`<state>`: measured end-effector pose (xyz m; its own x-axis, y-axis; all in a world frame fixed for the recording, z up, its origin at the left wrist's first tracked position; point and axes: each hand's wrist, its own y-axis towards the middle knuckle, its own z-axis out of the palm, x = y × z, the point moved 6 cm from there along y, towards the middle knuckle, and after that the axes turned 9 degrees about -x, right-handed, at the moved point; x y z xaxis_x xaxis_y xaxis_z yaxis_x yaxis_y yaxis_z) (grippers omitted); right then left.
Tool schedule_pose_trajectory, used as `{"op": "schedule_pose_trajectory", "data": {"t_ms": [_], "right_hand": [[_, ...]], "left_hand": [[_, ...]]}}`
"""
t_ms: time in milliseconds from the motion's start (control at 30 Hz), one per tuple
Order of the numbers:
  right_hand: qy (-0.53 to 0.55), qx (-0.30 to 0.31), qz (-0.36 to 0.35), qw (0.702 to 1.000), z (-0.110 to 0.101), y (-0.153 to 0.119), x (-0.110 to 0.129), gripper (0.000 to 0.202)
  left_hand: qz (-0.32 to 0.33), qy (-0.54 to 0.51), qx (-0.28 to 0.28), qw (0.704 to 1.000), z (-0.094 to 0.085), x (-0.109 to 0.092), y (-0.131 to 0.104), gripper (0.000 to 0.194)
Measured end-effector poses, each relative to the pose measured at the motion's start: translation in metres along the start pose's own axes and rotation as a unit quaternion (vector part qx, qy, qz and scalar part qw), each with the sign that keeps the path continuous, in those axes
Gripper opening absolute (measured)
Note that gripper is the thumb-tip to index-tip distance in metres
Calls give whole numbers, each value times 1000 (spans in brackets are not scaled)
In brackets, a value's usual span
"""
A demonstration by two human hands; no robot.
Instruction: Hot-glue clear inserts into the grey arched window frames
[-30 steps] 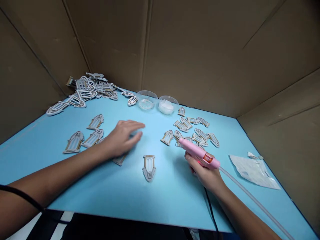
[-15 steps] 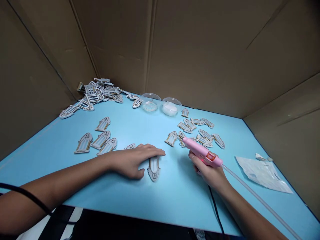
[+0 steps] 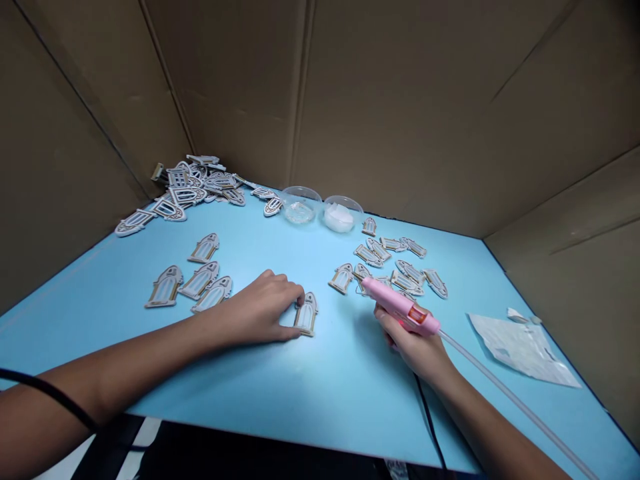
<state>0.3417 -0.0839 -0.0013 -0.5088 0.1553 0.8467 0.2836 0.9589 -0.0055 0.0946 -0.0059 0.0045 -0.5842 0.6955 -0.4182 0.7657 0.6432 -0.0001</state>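
The small white-and-gold arched window-shaped piece (image 3: 306,315) lies on the light blue desk (image 3: 325,400), in front of the person and just right of the left hand (image 3: 270,307). Its long axis runs away from the person, leaning slightly right, with the pointed arch at the far end and the squared base at the near end. The left hand holds it along its left side, thumb at the base corner and forefinger near the arch.

The pink plastic glue gun (image 3: 400,305) is gripped in the right hand (image 3: 415,350), above the desk. Its long axis slants, metal nozzle toward the far left, and a long translucent glue stick (image 3: 515,403) trails from its rear toward the near right.

Half a second ago, the piece at this spot had its arch toward the person and its squared end under the left hand; now the arch faces away, and thumb and forefinger are on it. The right hand and the glue gun have hardly changed position.

The piece has a pale rim, gold strips down its sides, bluish-white panes and a small dark-edged ornament in the arch; finer detail is too small to read.
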Motion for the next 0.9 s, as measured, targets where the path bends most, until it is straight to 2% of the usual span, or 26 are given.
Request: {"op": "schedule_pose_trajectory", "data": {"t_ms": [100,133,200,267,300,333,433,500,600,667,700,767,833,900], "right_hand": [[-3,5,-5,1000,1,0,0,23],[-4,5,-6,1000,1,0,-1,23],[-2,5,-10,1000,1,0,-1,23],[5,6,-18,1000,1,1,-1,22],[8,6,-23,1000,1,1,0,23],[9,7,-26,1000,1,1,0,24],[7,11,-29,999,2,2,0,27],[8,13,-24,1000,2,1,0,27],[9,6,-20,1000,1,0,-2,26],[7,7,-22,1000,1,-1,-5,25],[8,9,-24,1000,1,-1,-6,26],[7,12,-28,1000,3,-1,-9,27],[2,15,-40,999,5,-2,-8,26],[-8,39,-67,997,10,-3,-1,21]], "left_hand": [[-53,9,-38,998,-21,12,0,50],[-64,5,-34,997,-27,16,-1,49],[-56,-24,35,998,-29,18,-6,37],[-22,-53,130,990,-19,11,-12,24],[-4,-57,152,987,-12,7,-14,17],[11,-50,152,987,-6,2,-13,14],[58,-9,79,995,3,-8,-7,58],[65,20,50,996,0,-4,-5,66],[-5,60,23,998,-24,27,-10,67],[-69,59,60,994,-37,48,-17,89],[-95,51,91,990,-39,55,-21,94],[-120,28,130,984,-38,57,-24,85],[-107,3,121,987,-31,46,-20,74],[-74,-22,93,993,-19,31,-12,72]]}}
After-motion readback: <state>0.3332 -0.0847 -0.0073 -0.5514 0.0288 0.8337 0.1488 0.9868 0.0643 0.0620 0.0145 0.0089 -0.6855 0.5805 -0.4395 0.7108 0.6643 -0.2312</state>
